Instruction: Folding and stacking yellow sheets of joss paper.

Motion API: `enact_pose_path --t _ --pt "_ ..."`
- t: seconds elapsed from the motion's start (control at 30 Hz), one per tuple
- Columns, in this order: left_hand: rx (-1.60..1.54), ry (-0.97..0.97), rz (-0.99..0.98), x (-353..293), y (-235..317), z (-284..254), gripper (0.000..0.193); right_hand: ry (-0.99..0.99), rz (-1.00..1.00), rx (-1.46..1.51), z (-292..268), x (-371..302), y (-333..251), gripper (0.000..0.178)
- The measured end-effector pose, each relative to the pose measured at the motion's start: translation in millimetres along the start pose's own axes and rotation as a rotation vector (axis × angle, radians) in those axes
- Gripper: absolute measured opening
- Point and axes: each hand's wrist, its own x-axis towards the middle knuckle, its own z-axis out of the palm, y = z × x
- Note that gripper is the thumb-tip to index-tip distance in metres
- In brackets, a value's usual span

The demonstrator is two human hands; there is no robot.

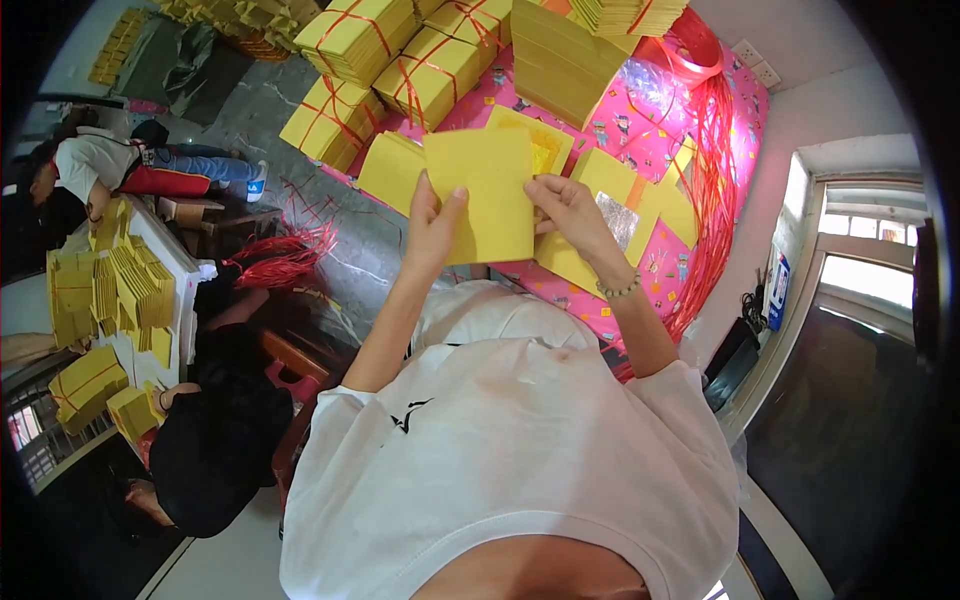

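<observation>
A rectangular yellow paper piece [488, 195] is held up in front of me; I cannot tell whether it is one sheet or a thin stack. My left hand [434, 228] grips its left edge, thumb on the near face. At its right edge, my right hand [572, 212] pinches the side between thumb and fingers; a beaded bracelet circles that wrist. Behind it on the pink patterned tablecloth [660, 255] lie a yellow stack [392, 172], a sheet with a golden patch [545, 150], and yellow papers with a silver patch [617, 220].
Yellow bundles tied with red string [430, 75] are piled at the table's far side. Red strands [708, 200] hang along the right, below a pink basin [692, 55]. Leftward, people work at a white table [185, 290] with more yellow bundles. Red string [285, 255] lies nearby.
</observation>
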Motion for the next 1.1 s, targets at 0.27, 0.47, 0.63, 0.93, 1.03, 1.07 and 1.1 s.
enact_pose_path --t 0.27,0.47,0.63,0.93,1.03,1.07,1.1 --pt "-0.152 0.210 -0.168 -28 -26 -26 0.034 -0.109 -0.008 -0.114 27 27 13 0.028" --pt "-0.297 0.449 -0.218 -20 -51 -65 0.036 -0.107 -0.180 -0.437 64 69 29 0.027" --pt "-0.181 0.557 -0.198 19 -58 -106 0.030 -0.134 -0.236 -0.517 87 136 28 0.028" --pt "0.044 0.479 -0.206 57 -112 -154 0.035 -0.139 -0.271 -0.649 87 202 39 0.033" --pt "0.059 0.454 -0.226 61 -124 -157 0.035 -0.119 -0.268 -0.691 84 207 47 0.034" --pt "0.056 0.443 -0.256 62 -127 -156 0.035 -0.117 -0.264 -0.691 83 208 49 0.034" --pt "0.057 0.444 -0.261 61 -127 -155 0.035 -0.122 -0.255 -0.671 82 209 51 0.033"
